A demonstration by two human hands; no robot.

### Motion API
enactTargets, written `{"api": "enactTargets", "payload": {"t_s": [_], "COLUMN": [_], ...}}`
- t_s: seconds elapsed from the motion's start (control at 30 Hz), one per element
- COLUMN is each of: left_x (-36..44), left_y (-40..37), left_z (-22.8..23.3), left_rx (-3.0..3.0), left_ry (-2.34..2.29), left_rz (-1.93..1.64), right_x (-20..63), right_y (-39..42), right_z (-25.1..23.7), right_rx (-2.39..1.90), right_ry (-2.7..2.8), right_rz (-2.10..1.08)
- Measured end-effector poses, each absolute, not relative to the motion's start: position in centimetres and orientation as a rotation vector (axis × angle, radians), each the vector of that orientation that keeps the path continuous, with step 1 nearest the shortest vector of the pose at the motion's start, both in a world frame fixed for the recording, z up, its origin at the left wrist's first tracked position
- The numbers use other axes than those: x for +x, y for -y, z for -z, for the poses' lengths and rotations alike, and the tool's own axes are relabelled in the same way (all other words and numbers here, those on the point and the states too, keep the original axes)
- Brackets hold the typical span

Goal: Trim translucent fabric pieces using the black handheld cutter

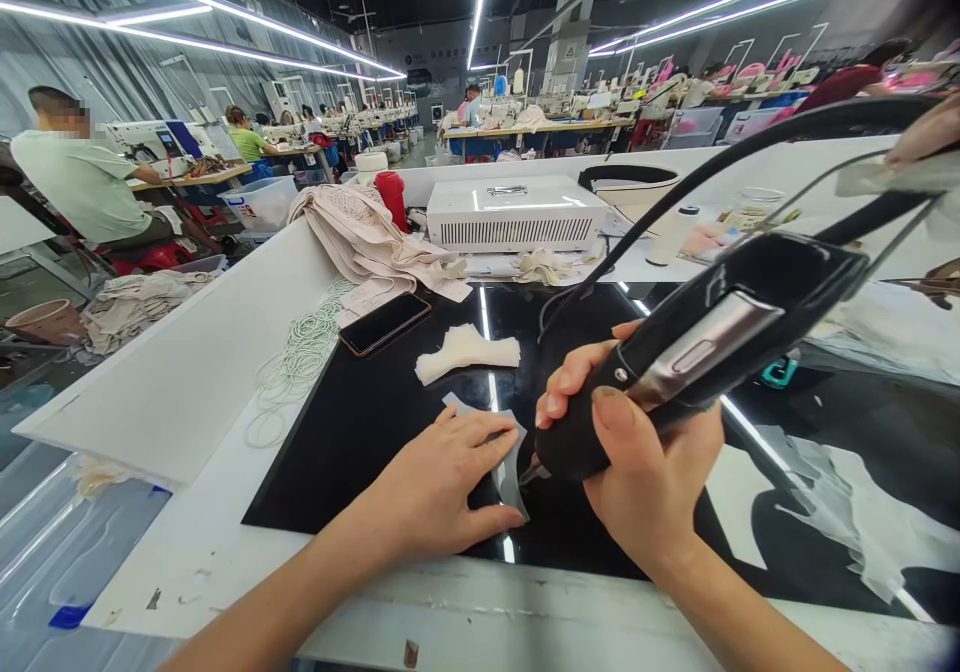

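Observation:
My left hand (442, 472) lies spread over a translucent grey curved template (511, 472), pressing it against the glossy black board (352, 462). Wrapped around a black corded hand tool with a silver switch panel (690, 352) is my right hand (652, 462). The tool tilts down to the left, and its narrow metal tip is close to the template's right edge; whether they touch I cannot tell. Beyond my left hand sits a small stack of cream fabric pieces (466, 352), curved in outline.
A phone (385, 324), a heap of pale green cord (311, 337) and draped beige fabric (367, 237) are at the left. Behind the board stands a white vented box (514, 214). Thin white scraps (877, 512) lie at right. The tool's black cable (660, 207) arches overhead.

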State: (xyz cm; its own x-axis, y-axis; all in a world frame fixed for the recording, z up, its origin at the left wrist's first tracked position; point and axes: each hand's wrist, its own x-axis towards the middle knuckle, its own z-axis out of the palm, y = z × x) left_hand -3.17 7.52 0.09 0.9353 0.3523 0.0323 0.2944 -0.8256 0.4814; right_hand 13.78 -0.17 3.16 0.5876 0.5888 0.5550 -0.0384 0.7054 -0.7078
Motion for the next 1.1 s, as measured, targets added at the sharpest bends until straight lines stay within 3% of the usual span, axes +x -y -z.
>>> {"api": "enactTargets", "payload": {"t_s": [1.1], "left_x": [-6.4], "left_y": [-7.7], "left_z": [0.5], "left_rx": [2.725], "left_ry": [-0.321], "left_rz": [-0.232], "right_x": [15.8], "right_y": [1.0], "right_z": [-2.8], "right_rx": [-0.754], "right_ry": [0.907], "right_rz": [-0.363]}}
